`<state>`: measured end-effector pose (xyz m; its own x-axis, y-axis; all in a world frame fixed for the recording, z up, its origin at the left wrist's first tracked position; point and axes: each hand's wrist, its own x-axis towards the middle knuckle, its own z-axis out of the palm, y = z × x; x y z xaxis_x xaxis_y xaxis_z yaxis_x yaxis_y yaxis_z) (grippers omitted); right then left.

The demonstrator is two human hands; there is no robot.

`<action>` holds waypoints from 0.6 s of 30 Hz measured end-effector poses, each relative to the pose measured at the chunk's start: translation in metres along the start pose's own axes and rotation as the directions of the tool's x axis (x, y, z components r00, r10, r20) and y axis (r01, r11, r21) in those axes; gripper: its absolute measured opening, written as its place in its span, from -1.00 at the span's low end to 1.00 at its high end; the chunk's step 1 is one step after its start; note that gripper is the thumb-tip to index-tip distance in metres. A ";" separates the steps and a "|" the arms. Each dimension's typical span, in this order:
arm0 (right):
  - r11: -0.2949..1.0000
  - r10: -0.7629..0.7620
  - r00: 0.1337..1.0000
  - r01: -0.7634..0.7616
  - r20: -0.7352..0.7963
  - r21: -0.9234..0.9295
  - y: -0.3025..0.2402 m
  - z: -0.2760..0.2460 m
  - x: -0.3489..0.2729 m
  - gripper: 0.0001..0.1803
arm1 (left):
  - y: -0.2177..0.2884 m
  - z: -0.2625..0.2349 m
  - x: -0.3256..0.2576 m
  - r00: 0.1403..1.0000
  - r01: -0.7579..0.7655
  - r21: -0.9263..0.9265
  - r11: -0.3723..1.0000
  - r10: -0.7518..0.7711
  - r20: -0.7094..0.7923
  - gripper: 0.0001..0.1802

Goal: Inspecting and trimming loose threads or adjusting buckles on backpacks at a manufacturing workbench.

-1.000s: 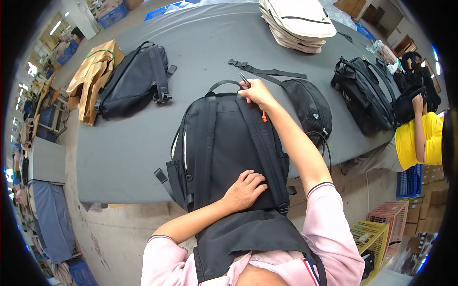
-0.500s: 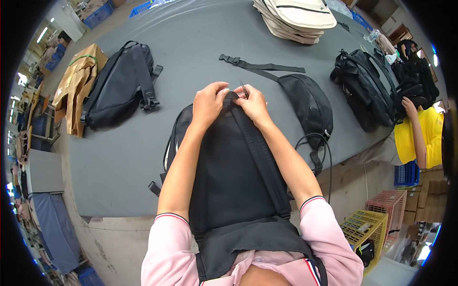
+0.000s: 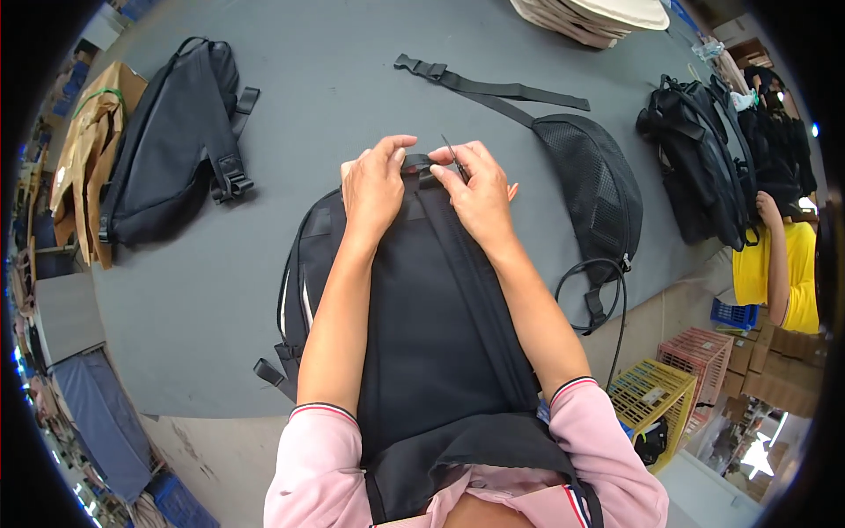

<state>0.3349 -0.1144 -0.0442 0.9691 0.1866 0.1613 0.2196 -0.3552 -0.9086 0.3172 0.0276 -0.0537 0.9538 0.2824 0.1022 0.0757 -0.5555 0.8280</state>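
Observation:
A black backpack [image 3: 431,308] lies with its strap side up, its top on the table and its lower end against my body. At its top edge, my left hand [image 3: 373,189] has closed its fingers on the left end of the carry handle [image 3: 417,161]. My right hand [image 3: 480,189] is closed at the handle's other end, its thumb and forefinger by the webbing. Out of that hand sticks a small dark pair of thread snips [image 3: 455,158], point upward; their grip is hidden in the palm.
A grey-covered table [image 3: 317,97] carries a black sling bag [image 3: 172,150] beside brown paper [image 3: 92,158] on the left. To the right lie a mesh waist bag [image 3: 594,180] and black backpacks [image 3: 700,158]. Beige pieces [image 3: 598,19] are stacked at the back. A person in yellow [image 3: 775,273] stands right.
The view has shifted, so the table's things appear displaced. My hands stay at the backpack's handle; more of the handle loop shows between them, and the snips' point has tilted leftward.

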 end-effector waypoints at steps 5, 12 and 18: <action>0.992 -0.050 0.993 0.062 0.110 -0.113 -0.006 0.003 0.020 -0.88 | 0.001 -0.001 0.000 0.999 -0.021 -0.029 0.999 0.020 -0.028 -0.79; 0.994 -0.077 0.997 0.077 0.001 -0.081 0.007 0.001 0.020 -0.90 | 0.000 -0.002 0.000 0.984 -0.144 0.099 0.985 0.154 -0.093 -0.78; 0.991 -0.040 0.999 0.042 0.016 -0.128 -0.005 -0.007 0.006 -0.78 | -0.001 -0.010 0.003 0.997 0.026 -0.251 0.968 -0.008 0.073 -0.72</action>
<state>0.3408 -0.1180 -0.0363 0.9576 0.2151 0.1916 0.2726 -0.4615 -0.8442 0.3166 0.0372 -0.0487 0.9720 0.2285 0.0552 0.0250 -0.3342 0.9422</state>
